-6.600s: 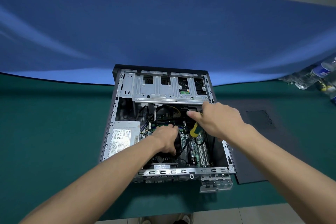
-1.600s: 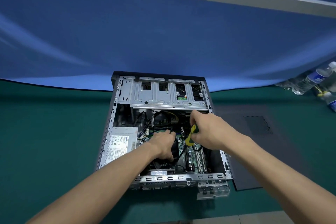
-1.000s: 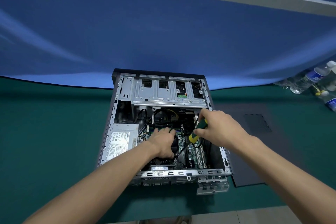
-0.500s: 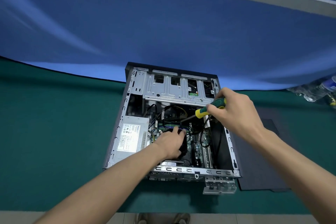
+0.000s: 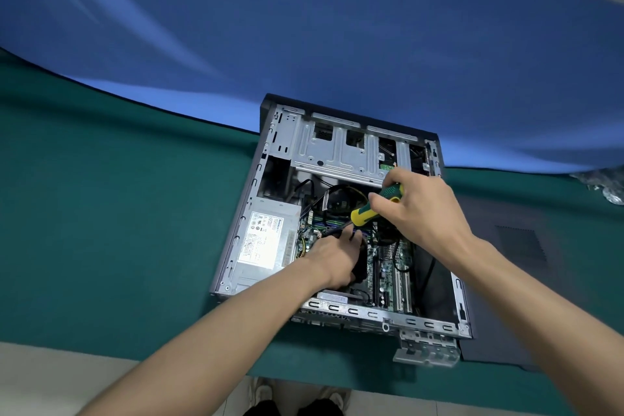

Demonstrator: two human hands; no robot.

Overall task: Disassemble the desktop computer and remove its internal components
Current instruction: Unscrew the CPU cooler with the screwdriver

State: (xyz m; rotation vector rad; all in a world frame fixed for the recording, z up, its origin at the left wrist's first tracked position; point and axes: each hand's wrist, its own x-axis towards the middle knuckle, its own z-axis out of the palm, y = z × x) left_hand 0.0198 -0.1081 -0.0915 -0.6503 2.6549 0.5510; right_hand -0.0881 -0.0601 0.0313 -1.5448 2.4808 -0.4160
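Observation:
An open desktop computer case point(image 5: 236, 226) lies on its side on the green table. Inside I see the silver power supply point(image 5: 266, 243), the green motherboard point(image 5: 388, 267), black cables and a metal drive cage point(image 5: 337, 152). My left hand point(image 5: 334, 260) rests on the black CPU fan in the middle of the case, fingers curled over it. My right hand point(image 5: 418, 209) grips a green and yellow screwdriver point(image 5: 374, 206); its shaft slants down and left toward the board beside my left fingertips. The tip is hidden among cables.
The removed dark side panel point(image 5: 526, 280) lies flat just right of the case. Plastic bottles point(image 5: 607, 186) sit at the far right edge. A blue cloth backdrop point(image 5: 304, 27) hangs behind the green table point(image 5: 101, 213), whose front edge runs near my feet.
My right hand lifted the screwdriver up from deep in the case and tilted it so the shaft points left toward the fan. My left hand stayed on the fan. The view swung left.

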